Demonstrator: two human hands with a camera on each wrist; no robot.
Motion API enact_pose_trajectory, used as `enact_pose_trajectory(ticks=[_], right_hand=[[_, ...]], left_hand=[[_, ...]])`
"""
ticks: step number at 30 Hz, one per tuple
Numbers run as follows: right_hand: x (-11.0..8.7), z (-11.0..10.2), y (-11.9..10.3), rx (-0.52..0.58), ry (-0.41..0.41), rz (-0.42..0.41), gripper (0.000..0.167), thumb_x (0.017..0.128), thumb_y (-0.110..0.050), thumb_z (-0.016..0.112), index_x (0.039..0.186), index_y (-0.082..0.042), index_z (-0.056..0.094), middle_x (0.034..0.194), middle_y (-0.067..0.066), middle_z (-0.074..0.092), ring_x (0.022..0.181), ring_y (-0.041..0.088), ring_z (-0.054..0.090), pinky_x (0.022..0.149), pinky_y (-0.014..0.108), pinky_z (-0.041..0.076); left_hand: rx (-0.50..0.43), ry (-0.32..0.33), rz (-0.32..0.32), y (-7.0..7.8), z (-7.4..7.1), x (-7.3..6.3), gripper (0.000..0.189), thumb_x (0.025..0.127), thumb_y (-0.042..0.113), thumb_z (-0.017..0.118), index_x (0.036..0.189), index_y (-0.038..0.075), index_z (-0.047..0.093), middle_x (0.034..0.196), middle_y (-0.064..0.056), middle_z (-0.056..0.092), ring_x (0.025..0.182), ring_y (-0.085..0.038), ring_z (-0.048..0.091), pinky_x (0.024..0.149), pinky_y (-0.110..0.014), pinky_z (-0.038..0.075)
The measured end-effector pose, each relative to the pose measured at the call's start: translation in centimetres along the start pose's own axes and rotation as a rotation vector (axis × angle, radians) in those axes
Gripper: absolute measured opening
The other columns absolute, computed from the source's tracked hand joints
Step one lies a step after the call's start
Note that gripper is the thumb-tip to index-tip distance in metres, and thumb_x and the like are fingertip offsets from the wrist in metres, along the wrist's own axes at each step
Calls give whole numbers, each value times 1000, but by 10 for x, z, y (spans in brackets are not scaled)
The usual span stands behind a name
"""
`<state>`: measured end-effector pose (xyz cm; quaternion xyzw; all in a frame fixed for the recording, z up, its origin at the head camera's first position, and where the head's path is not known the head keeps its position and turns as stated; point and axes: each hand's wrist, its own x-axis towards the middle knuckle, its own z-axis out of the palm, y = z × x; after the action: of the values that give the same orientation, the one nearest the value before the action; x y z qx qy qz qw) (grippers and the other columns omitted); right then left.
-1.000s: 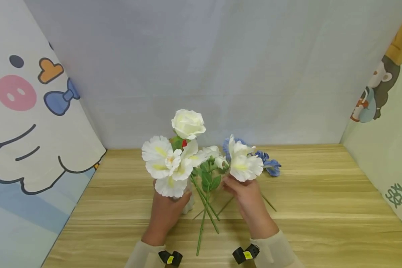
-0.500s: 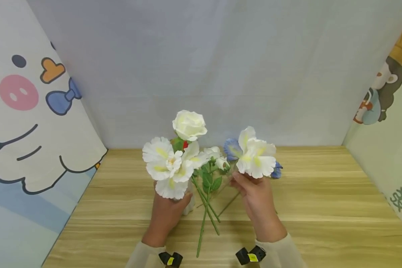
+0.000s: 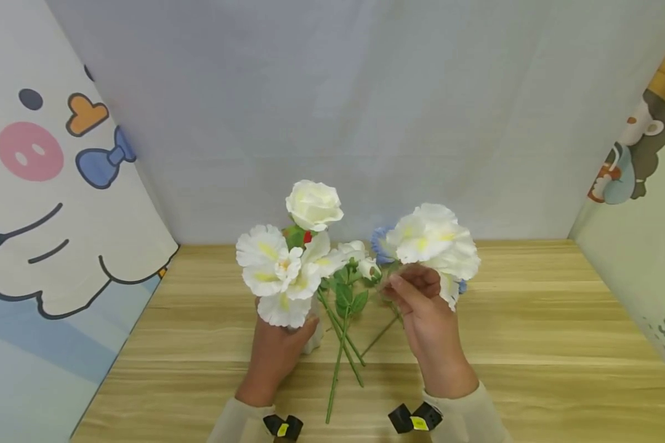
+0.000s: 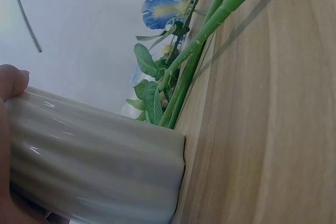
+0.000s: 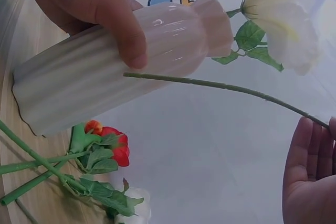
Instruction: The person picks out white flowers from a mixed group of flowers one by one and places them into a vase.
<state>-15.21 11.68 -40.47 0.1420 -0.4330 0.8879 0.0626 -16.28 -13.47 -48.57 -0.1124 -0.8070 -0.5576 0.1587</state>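
Note:
A pale ribbed vase (image 4: pixel 100 156) stands upright on the table, and my left hand (image 3: pixel 279 354) grips its side. From its mouth rise a large ruffled white flower (image 3: pixel 266 264) and, in the head view, a white rose (image 3: pixel 313 205) appears above that. To the right, my right hand (image 3: pixel 432 335) pinches the stem of another ruffled white artificial flower (image 3: pixel 435 237) between thumb and fingers. In the right wrist view this thin green stem (image 5: pixel 226 85) points toward the vase, its free end near the left thumb.
Between the hands, several green stems (image 3: pixel 340 363) lie crossed on the wooden table (image 3: pixel 521 344). White rosebuds (image 3: pixel 368 269), a red flower (image 5: pixel 119 145) and a blue flower (image 4: pixel 165 10) lie beyond. A grey curtain (image 3: pixel 338 104) closes off the back.
My right hand has moved right and slightly up with the white flower, whose head has turned and now leans to the right. The left hand stays on the vase.

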Motion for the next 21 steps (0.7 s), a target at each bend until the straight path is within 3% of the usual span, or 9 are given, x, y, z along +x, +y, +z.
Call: enact_pose_trajectory(ticks=[3,13,21], right_hand=[[1,1,-1,23,-58,-26,21,104,1,57,102,-19,62,100,-4,63,92,11,65,87,26,53],[2,7,-7,105,-103,-116,23,103,3,57,101,-18,66,102,-6,63,96,12,65,89,26,53],[2,15,-17,122,-67,-265,30,100,17,49,103,-4,69,100,8,68,95,23,68,88,34,57]], left_hand=[[5,1,3,-1,0,0,91,86,24,86,157,28,29,150,3,41,133,-16,45,111,-50,34],[33,-2,-6,-1,0,2,97,85,20,87,159,26,25,152,2,39,134,-17,44,111,-52,35],[23,-2,-24,-2,1,1,96,85,21,88,158,28,27,152,3,38,134,-16,44,111,-51,34]])
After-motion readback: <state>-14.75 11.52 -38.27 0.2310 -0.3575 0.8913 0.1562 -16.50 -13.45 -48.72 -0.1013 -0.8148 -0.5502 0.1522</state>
